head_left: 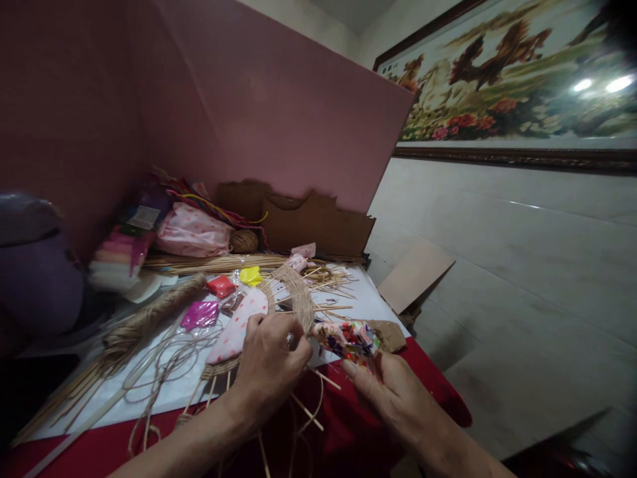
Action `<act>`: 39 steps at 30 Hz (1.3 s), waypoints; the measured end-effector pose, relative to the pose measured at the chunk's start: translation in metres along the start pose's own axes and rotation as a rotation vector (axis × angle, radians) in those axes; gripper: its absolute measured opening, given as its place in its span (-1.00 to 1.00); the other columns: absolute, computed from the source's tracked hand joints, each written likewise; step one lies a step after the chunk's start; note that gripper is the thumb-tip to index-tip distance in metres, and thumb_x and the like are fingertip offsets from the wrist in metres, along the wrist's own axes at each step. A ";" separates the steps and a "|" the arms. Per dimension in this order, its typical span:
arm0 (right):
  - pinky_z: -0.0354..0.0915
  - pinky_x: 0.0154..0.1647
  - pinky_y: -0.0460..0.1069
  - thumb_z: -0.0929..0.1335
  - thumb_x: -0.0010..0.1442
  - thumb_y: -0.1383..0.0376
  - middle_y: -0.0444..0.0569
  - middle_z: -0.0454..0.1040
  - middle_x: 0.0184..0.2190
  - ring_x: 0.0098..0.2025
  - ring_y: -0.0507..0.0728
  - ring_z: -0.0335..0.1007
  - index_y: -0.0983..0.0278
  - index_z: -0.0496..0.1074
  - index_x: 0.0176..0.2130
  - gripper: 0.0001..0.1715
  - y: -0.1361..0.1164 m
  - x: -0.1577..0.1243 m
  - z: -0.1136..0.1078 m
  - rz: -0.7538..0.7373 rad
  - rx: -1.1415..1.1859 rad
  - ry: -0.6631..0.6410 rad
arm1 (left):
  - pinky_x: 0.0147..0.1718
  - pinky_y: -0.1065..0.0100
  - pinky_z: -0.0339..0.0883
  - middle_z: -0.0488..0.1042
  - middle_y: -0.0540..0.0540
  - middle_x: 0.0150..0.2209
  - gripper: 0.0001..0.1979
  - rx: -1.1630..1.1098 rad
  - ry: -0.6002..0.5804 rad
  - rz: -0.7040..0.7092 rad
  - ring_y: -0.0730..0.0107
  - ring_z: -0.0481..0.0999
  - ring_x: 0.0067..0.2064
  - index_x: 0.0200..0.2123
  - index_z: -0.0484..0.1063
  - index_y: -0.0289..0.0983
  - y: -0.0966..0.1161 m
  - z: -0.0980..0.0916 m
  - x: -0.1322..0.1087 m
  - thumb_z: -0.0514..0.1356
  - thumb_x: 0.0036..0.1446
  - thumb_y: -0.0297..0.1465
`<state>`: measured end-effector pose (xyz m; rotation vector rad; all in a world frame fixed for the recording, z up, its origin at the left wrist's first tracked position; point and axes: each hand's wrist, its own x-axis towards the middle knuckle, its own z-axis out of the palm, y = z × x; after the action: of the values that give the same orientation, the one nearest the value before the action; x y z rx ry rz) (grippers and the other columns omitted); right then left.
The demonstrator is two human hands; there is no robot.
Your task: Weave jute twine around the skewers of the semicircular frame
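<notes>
Near the centre is a woven twine piece [300,299] with thin sticks poking out of it and white fabric with pink dots [245,325] on its left part. My left hand [273,355] lies over its lower middle, fingers curled and pinched at the woven edge; what is between the fingertips is hidden. My right hand [383,385] grips a bundle of colourful floral fabric [351,338], thumb on top, at the right end of the woven piece. A brown cardboard piece [391,335] shows just behind the floral fabric.
Red [221,286], yellow [251,275] and magenta packets [200,315] lie on white paper. A twine roll [154,312] and loose strands are at left. Behind are a bundle of sticks [199,263], a twine ball [244,241], dotted cloth [194,230] and torn cardboard [313,222]. Red cloth [432,385] covers the table edge.
</notes>
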<state>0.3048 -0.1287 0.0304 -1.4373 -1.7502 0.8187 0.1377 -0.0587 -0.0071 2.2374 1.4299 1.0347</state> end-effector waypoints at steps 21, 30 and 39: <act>0.22 0.12 0.13 0.23 0.26 0.14 0.09 0.48 -0.05 0.03 0.20 0.36 0.27 0.36 0.09 -0.53 -0.004 -0.002 -0.001 0.009 -0.042 0.013 | -0.20 0.17 0.06 0.44 0.00 -0.47 -0.88 0.022 0.020 0.034 0.31 0.36 -0.34 -0.54 0.31 -0.25 0.000 0.001 0.000 0.08 0.02 -0.49; 0.24 0.10 0.11 0.23 0.27 0.14 0.06 0.47 -0.03 0.05 0.19 0.35 0.24 0.38 0.07 -0.57 0.000 -0.003 -0.002 0.021 -0.034 -0.002 | -0.19 0.17 0.06 0.45 -0.01 -0.45 -0.88 0.035 -0.004 0.017 0.31 0.37 -0.33 -0.54 0.31 -0.26 0.000 0.000 -0.001 0.07 0.02 -0.49; 0.24 0.09 0.10 0.24 0.25 0.17 0.03 0.48 -0.06 0.01 0.19 0.37 0.23 0.38 0.07 -0.57 0.001 -0.002 -0.002 0.011 -0.038 -0.001 | -0.20 0.17 0.06 0.44 0.00 -0.46 -0.88 0.033 0.003 0.029 0.32 0.36 -0.34 -0.54 0.30 -0.26 -0.001 0.001 -0.001 0.08 0.01 -0.48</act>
<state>0.3070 -0.1300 0.0307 -1.4736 -1.7684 0.7956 0.1378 -0.0590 -0.0087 2.2875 1.4293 1.0312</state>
